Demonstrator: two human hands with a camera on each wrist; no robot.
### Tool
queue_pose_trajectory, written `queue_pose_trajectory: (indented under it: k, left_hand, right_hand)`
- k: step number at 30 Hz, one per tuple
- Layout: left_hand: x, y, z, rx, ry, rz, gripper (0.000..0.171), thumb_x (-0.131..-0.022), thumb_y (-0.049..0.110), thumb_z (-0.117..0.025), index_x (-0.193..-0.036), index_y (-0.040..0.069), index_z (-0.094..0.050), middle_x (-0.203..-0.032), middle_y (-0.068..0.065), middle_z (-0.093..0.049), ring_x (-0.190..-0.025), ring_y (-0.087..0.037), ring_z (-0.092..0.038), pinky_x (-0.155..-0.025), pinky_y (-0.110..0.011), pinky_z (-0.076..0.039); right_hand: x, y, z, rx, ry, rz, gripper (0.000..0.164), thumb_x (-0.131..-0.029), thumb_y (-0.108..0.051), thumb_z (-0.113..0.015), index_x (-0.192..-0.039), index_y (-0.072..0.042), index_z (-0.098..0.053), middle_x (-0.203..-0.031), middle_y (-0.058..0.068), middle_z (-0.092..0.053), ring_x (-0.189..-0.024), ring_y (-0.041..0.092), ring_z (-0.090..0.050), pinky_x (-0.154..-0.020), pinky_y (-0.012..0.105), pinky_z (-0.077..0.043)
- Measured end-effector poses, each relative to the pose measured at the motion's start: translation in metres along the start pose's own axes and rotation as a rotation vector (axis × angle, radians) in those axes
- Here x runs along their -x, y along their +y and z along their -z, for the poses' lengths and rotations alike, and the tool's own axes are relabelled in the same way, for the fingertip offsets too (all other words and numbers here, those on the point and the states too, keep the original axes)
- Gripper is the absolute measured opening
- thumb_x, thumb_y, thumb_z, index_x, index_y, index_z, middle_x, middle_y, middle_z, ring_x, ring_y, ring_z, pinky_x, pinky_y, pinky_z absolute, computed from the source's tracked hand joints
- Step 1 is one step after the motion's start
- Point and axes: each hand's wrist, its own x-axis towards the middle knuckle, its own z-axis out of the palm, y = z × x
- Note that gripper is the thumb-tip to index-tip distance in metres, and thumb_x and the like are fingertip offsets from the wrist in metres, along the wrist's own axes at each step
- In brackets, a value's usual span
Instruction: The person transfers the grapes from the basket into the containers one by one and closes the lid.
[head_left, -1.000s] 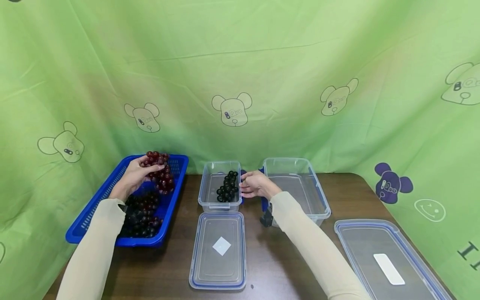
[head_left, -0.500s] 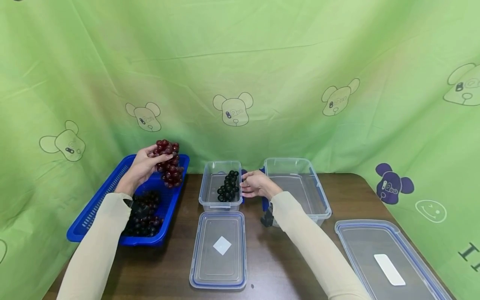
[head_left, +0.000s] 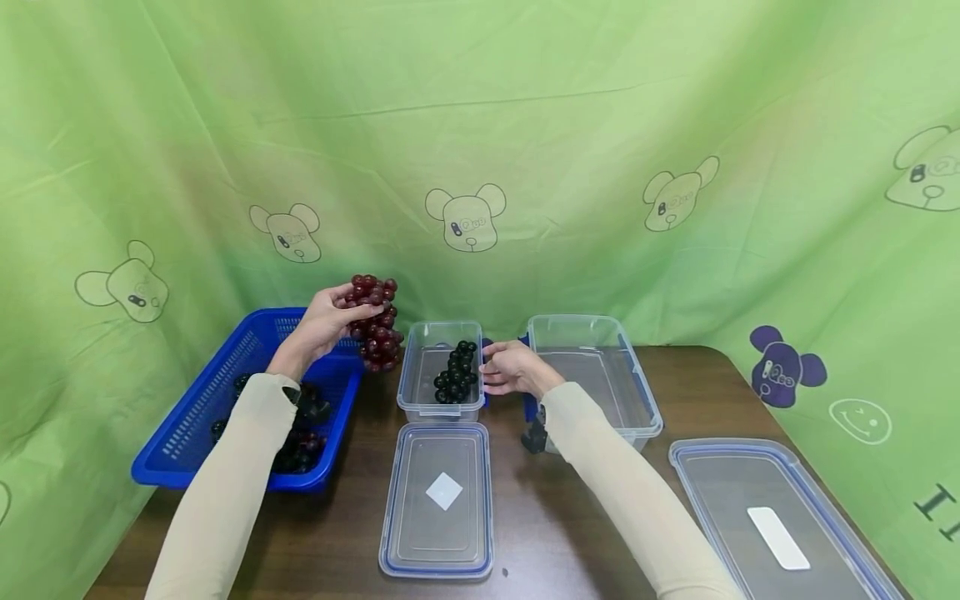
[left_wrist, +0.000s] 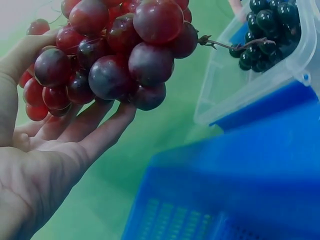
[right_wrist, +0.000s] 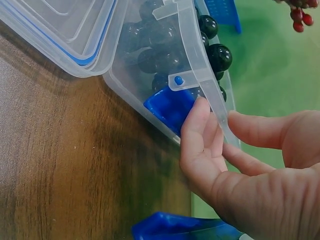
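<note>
My left hand (head_left: 321, 323) grips a bunch of red grapes (head_left: 377, 333) in the air, between the blue basket (head_left: 351, 379) and the small clear food container (head_left: 440, 410). In the left wrist view, its thumb and fingers lie around the grapes (left_wrist: 110, 75), with a thin stem sticking out to the right. A bunch of dark, nearly black grapes (head_left: 456, 373) lies inside the small container. My right hand (head_left: 517, 369) holds that container's right side. In the right wrist view, the fingers (right_wrist: 196, 135) lie by the blue clip (right_wrist: 172, 107) and the thumb meets the rim.
More dark grapes (head_left: 303, 450) lie in the basket, partly hidden by my left arm. A larger clear container (head_left: 592, 371) stands right of my right hand. The small lid (head_left: 437, 533) lies in front of the small container; a bigger lid (head_left: 750, 483) lies at the right.
My left hand has lifted the red grapes out of the blue basket and carried them right, past its rim. The right hand has stayed at the small container.
</note>
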Motion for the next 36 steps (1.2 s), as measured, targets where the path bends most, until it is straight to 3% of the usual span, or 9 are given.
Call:
queue_pose_trajectory:
  k: [12, 16, 20, 23, 29, 32, 36]
  left_hand:
    - [-0.026, -0.016, -0.033, -0.071, -0.014, 0.033, 0.062, -0.096, 0.012, -0.076, -0.153, 0.006, -0.051, -0.128, -0.005, -0.068, -0.100, -0.009, -0.073, -0.083, -0.029, -0.065]
    - [-0.033, -0.019, -0.040, -0.099, -0.037, 0.062, 0.066, -0.096, 0.013, -0.076, -0.155, 0.005, -0.049, -0.141, -0.016, -0.063, -0.107, -0.016, -0.072, -0.088, -0.035, -0.065]
    - [-0.038, -0.021, -0.047, -0.179, -0.028, 0.101, 0.080, -0.094, 0.018, -0.078, -0.161, 0.003, -0.038, -0.150, -0.022, -0.055, -0.102, -0.013, -0.070, -0.087, -0.035, -0.065]
    - [-0.041, -0.022, -0.053, -0.269, -0.011, 0.129, 0.091, -0.091, 0.022, -0.081, -0.163, 0.001, -0.030, -0.144, -0.023, -0.057, -0.084, -0.007, -0.067, -0.077, -0.031, -0.064]
    - [-0.042, -0.026, -0.068, -0.407, -0.019, 0.179, 0.094, -0.090, 0.027, -0.084, -0.162, -0.001, -0.031, -0.153, -0.021, -0.051, -0.079, -0.007, -0.065, -0.068, -0.030, -0.062]
    - [-0.042, -0.027, -0.077, -0.507, -0.011, 0.184, 0.087, -0.088, 0.029, -0.086, -0.156, -0.002, -0.042, -0.145, -0.021, -0.059, -0.071, -0.009, -0.056, -0.065, -0.029, -0.056]
    - [-0.045, -0.029, -0.090, -0.639, 0.015, 0.173, 0.065, -0.083, 0.030, -0.089, -0.134, -0.001, -0.064, -0.115, -0.012, -0.068, -0.074, -0.016, -0.050, -0.067, -0.031, -0.047]
  right_hand:
    - [0.000, -0.001, -0.001, -0.012, -0.011, -0.001, 0.057, -0.099, 0.010, -0.056, -0.153, -0.003, -0.045, -0.101, 0.009, -0.059, -0.083, 0.019, -0.063, -0.075, 0.029, -0.062]
    - [0.000, -0.002, -0.002, -0.015, -0.008, 0.000, 0.057, -0.098, 0.010, -0.056, -0.152, -0.003, -0.046, -0.100, 0.009, -0.059, -0.083, 0.019, -0.063, -0.075, 0.029, -0.062]
    - [-0.001, -0.002, -0.001, -0.009, -0.006, 0.001, 0.057, -0.098, 0.010, -0.056, -0.153, -0.003, -0.046, -0.100, 0.009, -0.059, -0.084, 0.019, -0.063, -0.077, 0.030, -0.063]
    - [-0.001, -0.001, 0.000, -0.003, -0.005, -0.008, 0.057, -0.098, 0.010, -0.055, -0.153, -0.004, -0.046, -0.101, 0.010, -0.059, -0.085, 0.020, -0.063, -0.077, 0.030, -0.063]
    - [-0.001, 0.001, 0.001, -0.007, -0.005, -0.011, 0.057, -0.098, 0.010, -0.056, -0.152, -0.004, -0.046, -0.101, 0.010, -0.058, -0.085, 0.021, -0.063, -0.075, 0.030, -0.062]
    - [0.000, 0.001, 0.001, -0.004, -0.003, -0.010, 0.058, -0.098, 0.010, -0.056, -0.152, -0.004, -0.046, -0.102, 0.010, -0.058, -0.085, 0.021, -0.063, -0.074, 0.030, -0.062]
    - [0.002, 0.000, -0.001, 0.008, 0.002, -0.006, 0.057, -0.098, 0.009, -0.057, -0.152, -0.004, -0.048, -0.103, 0.010, -0.058, -0.085, 0.021, -0.064, -0.074, 0.030, -0.062]
